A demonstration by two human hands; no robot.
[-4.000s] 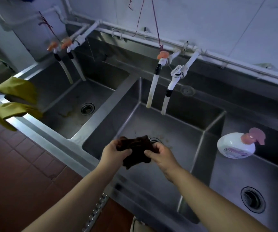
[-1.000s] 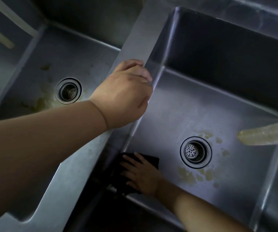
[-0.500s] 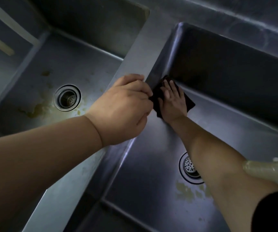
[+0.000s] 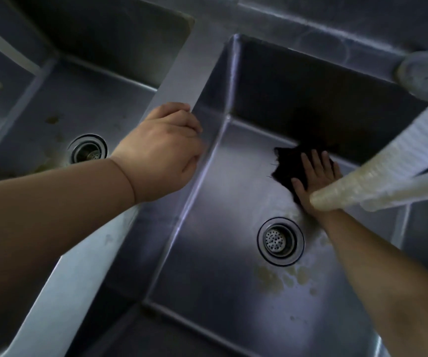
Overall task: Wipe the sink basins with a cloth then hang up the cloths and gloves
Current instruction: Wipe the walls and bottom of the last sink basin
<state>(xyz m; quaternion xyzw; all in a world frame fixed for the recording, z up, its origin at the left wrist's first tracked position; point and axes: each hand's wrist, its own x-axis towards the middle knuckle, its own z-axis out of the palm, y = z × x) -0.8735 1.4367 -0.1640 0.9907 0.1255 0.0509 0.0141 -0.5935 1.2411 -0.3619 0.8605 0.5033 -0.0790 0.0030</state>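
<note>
My right arm reaches from the near right into the middle basin (image 4: 207,253), one of two basins in view. Brownish stains (image 4: 279,279) spot its floor just on the near side of the round drain strainer (image 4: 280,240). Beyond that drain my right hand (image 4: 313,179) lies flat, fingers straight and spread, pressing the one dark cloth (image 4: 286,166) against the basin floor where it meets the far wall. A pale ribbed hose (image 4: 362,184) crosses in front of my wrist from the right, and a second hose end (image 4: 401,197) shows just beneath it.

To the left, my left hand (image 4: 161,153) rests on the steel divider (image 4: 179,73) between the two basins, fingers curled over its edge in a grip on the rim. The left basin (image 4: 40,99) holds a second drain strainer (image 4: 87,150), with yellowish staining around it. Two more pale hoses (image 4: 6,50) slant across its far left corner. At the far right, a round translucent disc (image 4: 423,73) sits on the back wall above the middle basin.
</note>
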